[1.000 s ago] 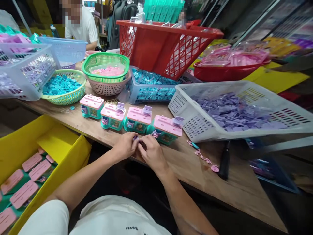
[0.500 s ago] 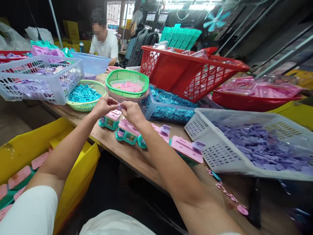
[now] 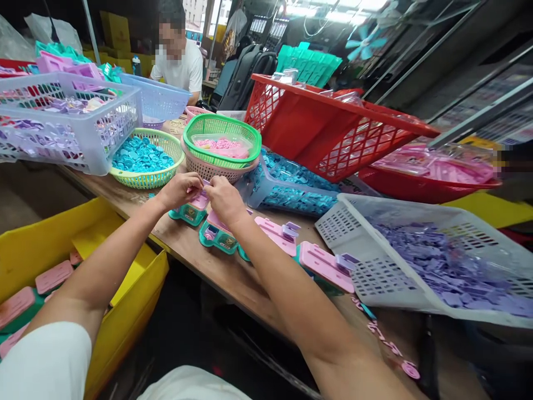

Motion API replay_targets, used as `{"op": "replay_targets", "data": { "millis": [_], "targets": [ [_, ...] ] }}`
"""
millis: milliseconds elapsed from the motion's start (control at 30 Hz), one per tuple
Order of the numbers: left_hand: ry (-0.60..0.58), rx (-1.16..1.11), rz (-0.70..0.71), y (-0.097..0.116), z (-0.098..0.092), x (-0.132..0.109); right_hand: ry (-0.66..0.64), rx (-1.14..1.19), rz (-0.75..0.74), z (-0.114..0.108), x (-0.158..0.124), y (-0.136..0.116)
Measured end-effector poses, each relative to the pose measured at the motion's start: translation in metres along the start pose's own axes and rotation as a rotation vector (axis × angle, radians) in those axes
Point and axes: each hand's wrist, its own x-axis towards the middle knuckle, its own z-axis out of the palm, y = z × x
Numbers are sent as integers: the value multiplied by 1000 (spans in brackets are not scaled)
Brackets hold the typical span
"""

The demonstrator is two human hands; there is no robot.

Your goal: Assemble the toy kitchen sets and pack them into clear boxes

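My left hand (image 3: 180, 189) and my right hand (image 3: 225, 199) meet over the leftmost toy (image 3: 192, 208), a teal box with a pink top, on the wooden table (image 3: 216, 272). Both hands pinch a small purple piece (image 3: 205, 183) right at that toy's pink top. Three more such toys stand in a row to the right: one (image 3: 216, 233) partly under my right wrist, one (image 3: 278, 233) with a purple piece fitted, and another (image 3: 327, 265) likewise.
A white basket (image 3: 345, 244) of purple pieces lies at right. Behind the hands are a green basket (image 3: 222, 133) of pink parts, a blue-filled green basket (image 3: 144, 158), a blue tray (image 3: 287, 186), a red crate (image 3: 333, 128). A yellow bin (image 3: 125, 261) sits lower left. A person (image 3: 177, 55) sits beyond.
My hands rose from the table's front edge with the purple piece, reached out over the leftmost toy, then came down onto its pink top. The camera tilted up.
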Motion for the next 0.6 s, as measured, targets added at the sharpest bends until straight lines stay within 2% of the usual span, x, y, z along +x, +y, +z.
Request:
{"op": "replay_targets", "data": {
  "millis": [133, 233, 467, 600],
  "targets": [
    [-30, 86, 77, 7, 1, -15, -31, -18, 39, -3, -7, -15],
    [-39, 103, 72, 12, -3, -20, -34, 60, 90, -3, -5, -24],
    [-144, 201, -22, 25, -26, -2, -56, 156, 172, -23, 14, -29],
    [-75, 278, 36, 17, -26, -2, -45, 158, 202, -36, 17, -30]
  ]
}}
